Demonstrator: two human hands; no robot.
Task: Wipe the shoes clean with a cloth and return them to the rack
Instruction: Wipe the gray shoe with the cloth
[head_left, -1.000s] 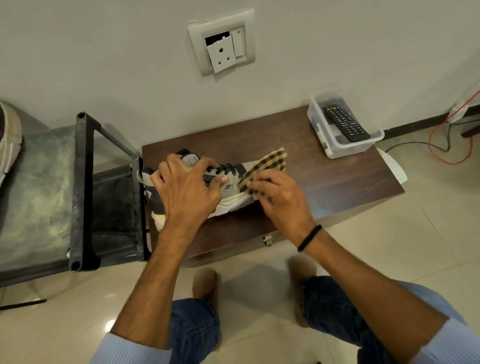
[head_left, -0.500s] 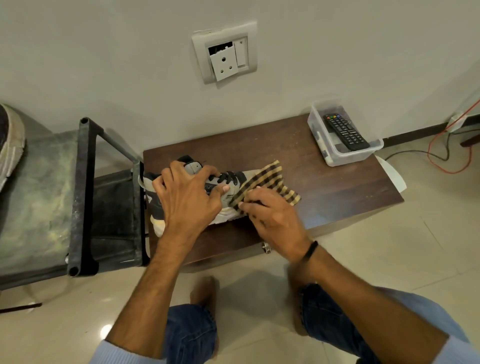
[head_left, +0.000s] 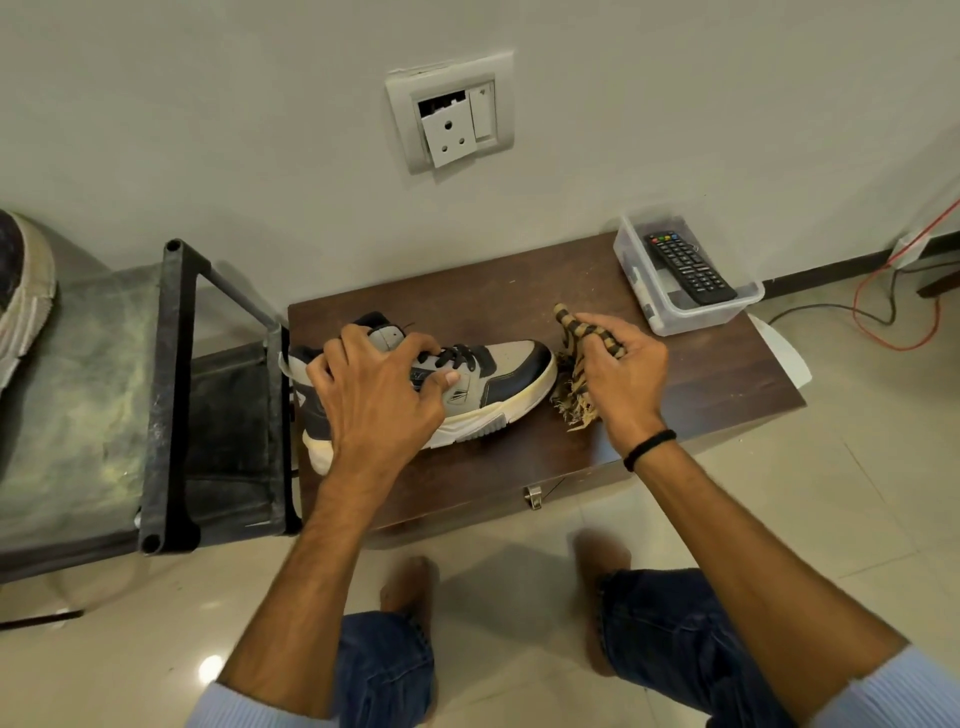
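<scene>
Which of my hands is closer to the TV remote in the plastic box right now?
Right. The right hand, gripping the cloth, sits just left of the box holding the remote. The left hand grips the shoe, farther left.

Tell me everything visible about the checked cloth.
The cloth is tan-and-dark-brown checked fabric that looks woven, with a frayed pale fringe at its lower end. It is bunched up and gripped in the right hand. One twisted end sticks up above the fingers, and the fringe hangs down to the brown table. It sits just off the toe of the shoe; whether it touches the toe cannot be told.
</scene>
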